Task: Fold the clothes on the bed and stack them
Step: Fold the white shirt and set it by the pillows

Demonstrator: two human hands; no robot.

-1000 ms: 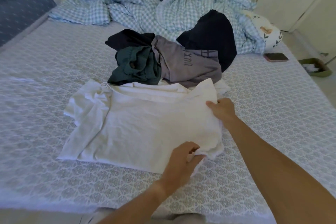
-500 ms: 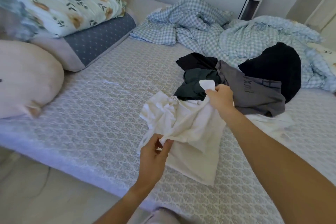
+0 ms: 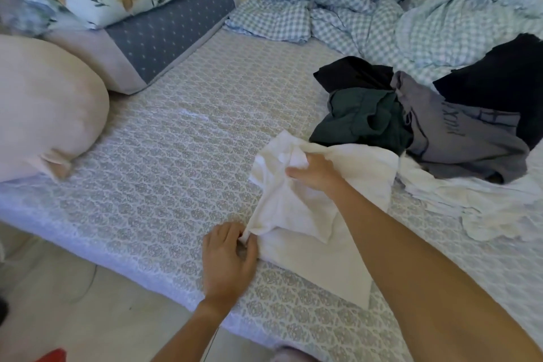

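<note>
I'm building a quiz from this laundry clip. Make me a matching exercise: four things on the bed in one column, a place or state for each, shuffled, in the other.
Things
1. white garment
2. grey garment
3. dark green garment
4. checked blanket

Places or states
A. crumpled at the far side of the bed
B. left of the grey one in the pile
C. gripped by both hands
D. printed lettering showing

Pairs: 1-C, 2-D, 3-B, 4-A

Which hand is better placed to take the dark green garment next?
Probably the right hand: it holds the white shirt just beside the dark green garment. The left hand pinches the shirt's near corner, farther from the pile.
</note>
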